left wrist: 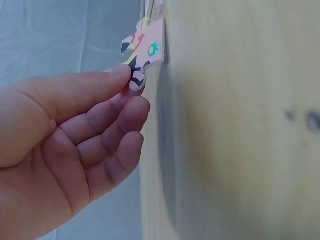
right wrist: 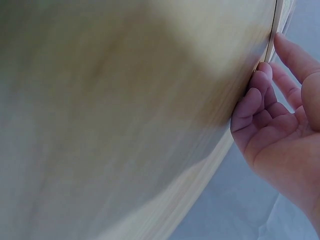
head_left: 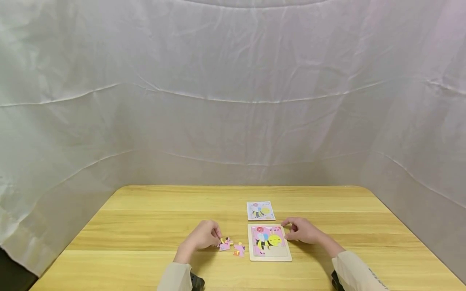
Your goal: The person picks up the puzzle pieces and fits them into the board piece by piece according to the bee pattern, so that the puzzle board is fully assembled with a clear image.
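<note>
My left hand (head_left: 202, 236) pinches a pink jigsaw puzzle piece (left wrist: 152, 42) between thumb and fingertips, just over the table left of the puzzle tray. Black, yellow and green marks show on that piece. Another loose pink piece (head_left: 239, 250) lies between this hand and the tray. The square wooden puzzle tray (head_left: 271, 259) holds joined pieces forming a yellow and black bee (head_left: 274, 240); bare wood shows in its lower right part. My right hand (head_left: 306, 231) rests at the tray's right side, thumb and index finger touching its edge near the upper corner.
Behind the tray lies a picture card (head_left: 261, 211) with the same bee design. All of it stands on a wood-grain table (head_left: 164, 214). Grey fabric (head_left: 233, 129) hangs around the table's back and sides.
</note>
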Tool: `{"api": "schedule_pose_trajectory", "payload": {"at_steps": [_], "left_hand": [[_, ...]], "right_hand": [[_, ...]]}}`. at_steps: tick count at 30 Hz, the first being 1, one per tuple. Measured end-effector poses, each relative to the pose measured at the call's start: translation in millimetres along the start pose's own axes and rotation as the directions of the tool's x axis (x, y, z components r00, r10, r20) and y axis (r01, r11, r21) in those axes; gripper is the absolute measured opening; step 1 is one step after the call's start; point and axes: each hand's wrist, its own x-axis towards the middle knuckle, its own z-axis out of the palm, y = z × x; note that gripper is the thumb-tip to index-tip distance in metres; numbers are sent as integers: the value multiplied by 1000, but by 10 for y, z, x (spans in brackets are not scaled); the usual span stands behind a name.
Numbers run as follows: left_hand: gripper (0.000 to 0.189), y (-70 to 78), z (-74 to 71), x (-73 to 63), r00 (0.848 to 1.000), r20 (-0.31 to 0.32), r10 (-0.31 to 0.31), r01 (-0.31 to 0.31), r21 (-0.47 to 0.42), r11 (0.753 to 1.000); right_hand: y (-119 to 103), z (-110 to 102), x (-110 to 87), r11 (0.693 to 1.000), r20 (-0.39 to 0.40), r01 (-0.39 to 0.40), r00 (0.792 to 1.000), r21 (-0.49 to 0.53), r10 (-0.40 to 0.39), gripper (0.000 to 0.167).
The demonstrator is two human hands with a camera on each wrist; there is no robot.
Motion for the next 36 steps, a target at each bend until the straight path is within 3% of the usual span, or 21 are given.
{"api": "schedule_pose_trajectory", "payload": {"at_steps": [6, 13, 23, 30, 36], "left_hand": [[14, 35, 8, 59, 1000, -19, 19, -20, -22, 1000], [13, 191, 74, 164, 999, -35, 39, -41, -59, 997], [13, 432, 250, 320, 998, -15, 58, -59, -60, 996], [15, 535, 404, 400, 1000, 10, 21, -20, -100, 995], [14, 645, 530, 458, 999, 34, 34, -30, -108, 994]], "right_hand": [[0, -4, 1, 1000, 1, -2, 1000, -7, 2, 32], [1, -4, 2, 1000, 0, -1, 1000, -18, 1, 32], [-5, -3, 3, 1000, -7, -13, 1000, -12, 13, 32], [10, -1, 8, 1000, -6, -3, 1000, -17, 3, 32], [12, -8, 10, 1000, 2, 7, 1000, -14, -7, 32]]}}
